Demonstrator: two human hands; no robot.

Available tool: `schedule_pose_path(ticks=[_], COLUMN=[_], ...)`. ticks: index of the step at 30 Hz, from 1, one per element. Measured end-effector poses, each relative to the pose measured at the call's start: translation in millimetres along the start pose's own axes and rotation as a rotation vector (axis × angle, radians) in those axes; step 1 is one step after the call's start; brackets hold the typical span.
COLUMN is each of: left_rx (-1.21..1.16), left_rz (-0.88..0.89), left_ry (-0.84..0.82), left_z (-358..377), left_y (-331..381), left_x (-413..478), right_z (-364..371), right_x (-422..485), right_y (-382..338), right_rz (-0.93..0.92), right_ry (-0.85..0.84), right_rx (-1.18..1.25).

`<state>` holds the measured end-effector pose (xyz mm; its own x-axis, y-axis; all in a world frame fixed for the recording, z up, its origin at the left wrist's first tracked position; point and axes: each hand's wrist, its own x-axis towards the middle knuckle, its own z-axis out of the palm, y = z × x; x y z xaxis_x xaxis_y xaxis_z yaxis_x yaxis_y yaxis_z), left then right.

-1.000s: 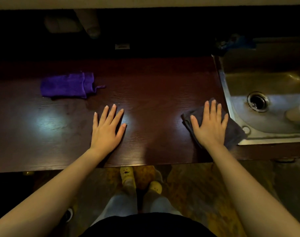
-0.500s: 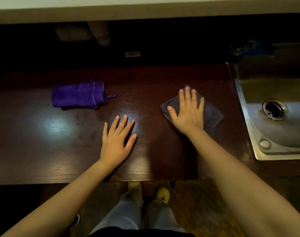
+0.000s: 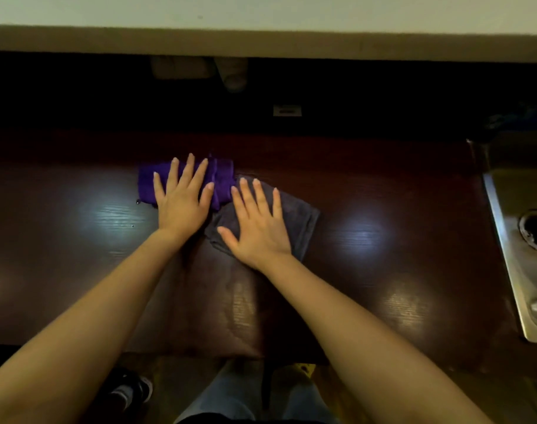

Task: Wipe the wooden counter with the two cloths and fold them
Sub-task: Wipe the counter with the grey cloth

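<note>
Two hands lie flat on the dark wooden counter [image 3: 383,270], each on its own cloth. Left hand [image 3: 181,200]: palm down, fingers spread, pressing the purple cloth [image 3: 222,182]. That cloth sits folded or bunched toward the back half of the counter, left of centre; its right end shows thick layered folds beyond the fingertips. Right hand [image 3: 258,224]: also palm down, fingers spread and thumb held out to the left, pressing the grey cloth [image 3: 300,221]. Grey cloth lies flat and roughly square, turned at an angle, with a corner pointing right past the hand. Both cloths meet between the hands; the grey cloth's upper left edge touches or slightly overlaps the purple one, which of the two cannot be told. Neither hand grips or pinches fabric. Both forearms bare. Pale sheen patches show on the wood left and right of the hands. Steel sink [image 3: 512,270] at the counter's right end, well apart from both cloths, drain opening [image 3: 536,229] visible.
</note>
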<state>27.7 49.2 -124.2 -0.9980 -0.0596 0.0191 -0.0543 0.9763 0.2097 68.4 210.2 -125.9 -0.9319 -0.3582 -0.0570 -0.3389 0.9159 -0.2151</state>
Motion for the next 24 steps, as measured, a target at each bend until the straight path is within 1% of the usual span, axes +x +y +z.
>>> schedule_pose_path(ticks=[5, 10, 12, 15, 18, 20, 24], left_rx=[0.025, 0.004, 0.003, 0.008, 0.007, 0.01, -0.008], left_rz=[0.043, 0.045, 0.043, 0.043, 0.046, 0.043, 0.03], left_ry=[0.019, 0.009, 0.016, 0.028, 0.026, 0.041, 0.028], left_z=[3.4, 3.8, 4.7, 5.3, 5.0, 5.5, 3.9], left_y=[-6.1, -6.5, -6.0, -6.3, -6.0, -5.7, -2.6], left_x=[-4.5, -3.6, -3.7, -3.8, -3.1, -3.9, -3.2], right_z=[0.6, 0.7, -1.6, -4.7, -13.3, -17.2, -20.0], right_x=[27.2, 8.0, 2.3, 23.5, 62.0, 78.8, 72.6], right_y=[2.4, 9.0, 12.6, 22.1, 43.8, 59.8, 83.2], right_rz=[-0.06, 0.021, 0.014, 0.016, 0.082, 0.1, 0.157], right_ry=[0.014, 0.029, 0.029, 0.04, 0.079, 0.056, 0.09], right_rx=[0.024, 0.035, 0.036, 0.039, 0.034, 0.025, 0.027])
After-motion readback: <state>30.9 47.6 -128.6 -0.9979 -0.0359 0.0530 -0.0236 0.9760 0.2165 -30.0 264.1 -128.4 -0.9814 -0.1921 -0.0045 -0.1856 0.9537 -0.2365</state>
